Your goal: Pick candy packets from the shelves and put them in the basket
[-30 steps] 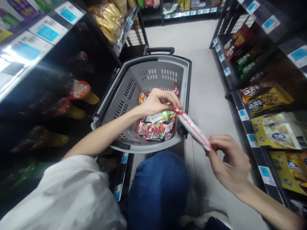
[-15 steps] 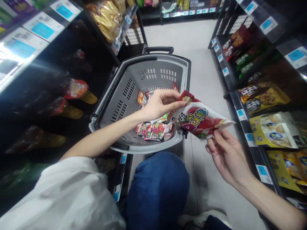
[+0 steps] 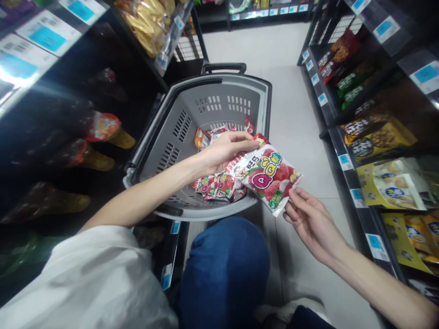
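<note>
While one basket [image 3: 212,213] stands near, left hand [image 3: 224,150] and right hand [image 3: 310,221] (apart) pinch one packet [image 3: 267,176].

There are two hands [image 3: 222,153] [image 3: 313,224], one held packet [image 3: 269,178], one grey basket [image 3: 224,91] — and one denim-covered knee [image 3: 226,260].

I hold 1 red-and-white candy packet [image 3: 269,178] by 2 opposite edges, its printed face turned up toward me. Bubble lettering slants upward to the right across pictured red fruit. The packet is tilted, raised above the basket's right rim [image 3: 206,213].
</note>
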`<state>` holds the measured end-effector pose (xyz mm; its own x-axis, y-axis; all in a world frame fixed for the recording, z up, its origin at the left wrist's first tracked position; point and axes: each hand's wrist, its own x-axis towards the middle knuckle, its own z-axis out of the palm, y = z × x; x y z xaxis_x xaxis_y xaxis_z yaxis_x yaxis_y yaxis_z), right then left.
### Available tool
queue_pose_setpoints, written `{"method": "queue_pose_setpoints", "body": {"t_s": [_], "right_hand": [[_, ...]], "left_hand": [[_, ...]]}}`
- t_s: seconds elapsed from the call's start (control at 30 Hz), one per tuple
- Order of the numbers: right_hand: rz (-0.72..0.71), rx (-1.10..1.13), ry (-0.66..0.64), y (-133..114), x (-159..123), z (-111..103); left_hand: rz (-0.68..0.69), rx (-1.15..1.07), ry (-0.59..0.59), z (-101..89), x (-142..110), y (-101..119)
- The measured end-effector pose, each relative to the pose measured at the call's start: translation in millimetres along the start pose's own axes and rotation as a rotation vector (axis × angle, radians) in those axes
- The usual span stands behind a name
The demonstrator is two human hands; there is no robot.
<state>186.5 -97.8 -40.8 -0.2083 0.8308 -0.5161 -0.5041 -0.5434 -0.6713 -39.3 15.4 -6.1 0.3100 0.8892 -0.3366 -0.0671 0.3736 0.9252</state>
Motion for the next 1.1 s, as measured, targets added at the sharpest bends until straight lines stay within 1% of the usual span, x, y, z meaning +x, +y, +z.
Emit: {"method": "queue_pose_setpoints", "body": {"t_s": [0.1, 0.17, 0.23, 0.3, 0.43, 0.53, 0.67, 0.73, 0.87, 0.97, 1.03, 1.1], "right_hand": [[0.007, -0.027, -0.019, -4, 3, -3], [0.025, -0.073, -0.053, -8, 4, -7], [0.011, -0.147, -0.074, -11, 6, -10], [-0.055, -0.217, -0.065, -12, 7, -13], [-0.225, -0.302, -0.005, -12, 10, -14], [-0.279, -0.388, -0.016, -14, 8, -11], [-0.29, -0.559, -0.163, -19, 1, -4], [-0.292, -0.617, -0.216, -20, -3, 0], [-0.333, -0.754, -0.217, -20, -8, 5], [-0.371, -0.934, -0.282, -21, -11, 8], [-0.431, -1.058, -0.318, -21, -12, 10], [-0.503, -1.13, -0.305, -20, -14, 13]], "left_hand": [[0.001, -0.033, -0.031, 0.0, -1, 2], [0.019, -0.073, -0.103, -0.2, -1, 3], [0.038, -0.118, -0.178, -0.6, -1, 3], [0.051, -0.156, -0.226, -0.9, -1, 2], [0.039, -0.191, -0.273, 0.6, -3, -2], [0.005, -0.186, -0.318, 4.3, -7, -4], [-0.07, -0.102, -0.426, 10.3, -15, -6], [-0.073, -0.053, -0.483, 12.1, -17, -8], [0.012, 0.077, -0.56, 11.8, -17, -12], [0.065, 0.193, -0.618, 11.2, -17, -11], [0.107, 0.247, -0.659, 12.8, -19, -9], [0.178, 0.29, -0.682, 16.7, -22, -9]]}}
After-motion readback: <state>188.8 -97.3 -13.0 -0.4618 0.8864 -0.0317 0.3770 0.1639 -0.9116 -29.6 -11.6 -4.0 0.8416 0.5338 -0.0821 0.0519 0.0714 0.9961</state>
